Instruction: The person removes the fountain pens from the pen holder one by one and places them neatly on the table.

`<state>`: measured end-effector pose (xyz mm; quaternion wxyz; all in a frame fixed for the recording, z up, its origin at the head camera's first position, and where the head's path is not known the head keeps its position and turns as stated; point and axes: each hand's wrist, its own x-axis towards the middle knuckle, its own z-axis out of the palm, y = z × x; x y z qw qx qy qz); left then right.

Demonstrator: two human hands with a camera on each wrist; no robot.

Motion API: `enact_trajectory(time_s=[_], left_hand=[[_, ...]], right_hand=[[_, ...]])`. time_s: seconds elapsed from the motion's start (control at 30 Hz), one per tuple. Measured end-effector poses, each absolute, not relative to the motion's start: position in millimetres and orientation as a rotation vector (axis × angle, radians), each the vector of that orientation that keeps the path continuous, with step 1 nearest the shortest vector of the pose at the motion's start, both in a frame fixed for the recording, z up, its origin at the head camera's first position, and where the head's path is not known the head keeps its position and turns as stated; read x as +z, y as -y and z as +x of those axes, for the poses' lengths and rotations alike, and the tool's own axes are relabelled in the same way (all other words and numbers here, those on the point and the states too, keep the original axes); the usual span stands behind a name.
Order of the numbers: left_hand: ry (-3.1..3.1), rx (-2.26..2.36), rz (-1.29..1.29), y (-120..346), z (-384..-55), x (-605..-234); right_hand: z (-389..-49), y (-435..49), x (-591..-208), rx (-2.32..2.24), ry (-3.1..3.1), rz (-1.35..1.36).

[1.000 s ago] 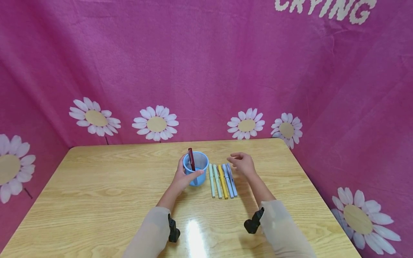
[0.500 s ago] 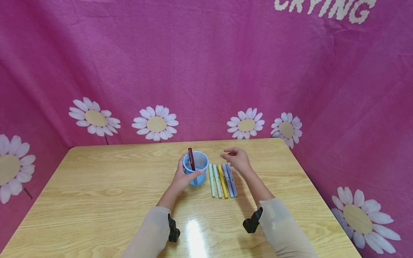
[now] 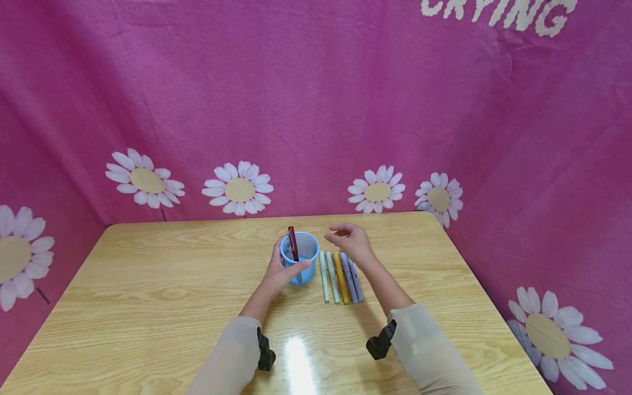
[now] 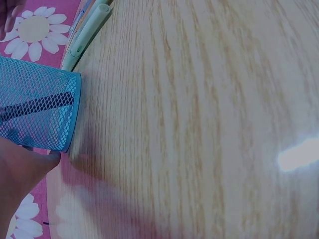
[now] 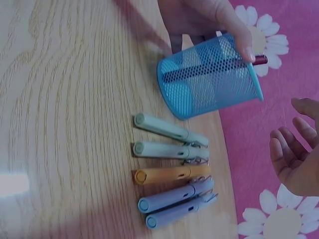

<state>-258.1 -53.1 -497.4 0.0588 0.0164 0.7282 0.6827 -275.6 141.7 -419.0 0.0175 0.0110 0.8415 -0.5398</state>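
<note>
My left hand grips a blue mesh pen cup, thumb over the near rim. A dark red pen leans inside the cup, its top sticking out above the rim. To the cup's right, several pens lie side by side: two pale green pens, a yellow pen and two lavender pens. Over the far ends of these pens hovers my right hand, fingers loosely bent and holding nothing. In the right wrist view it is beside the cup's mouth.
The wooden table reaches back to a pink curtain printed with white daisies. Light glares off the tabletop near the front. A small black camera sits at each wrist, by the pale sleeves.
My right hand has drifted left, from the right side of the pen row to above its far end, nearer the cup. The left hand, cup and pens have stayed put.
</note>
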Motion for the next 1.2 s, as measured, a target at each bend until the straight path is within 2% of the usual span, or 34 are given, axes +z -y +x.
enact_trajectory(time_s=[0.63,1.2], left_hand=[[-2.192,2.121,0.096,53,-258,-498],[-2.195,2.110,0.145,53,-256,-492]], right_hand=[[-271,-100,-422,-1.823,-2.602,-0.072],[-272,-69,-424,-1.755,-2.692,-0.106]])
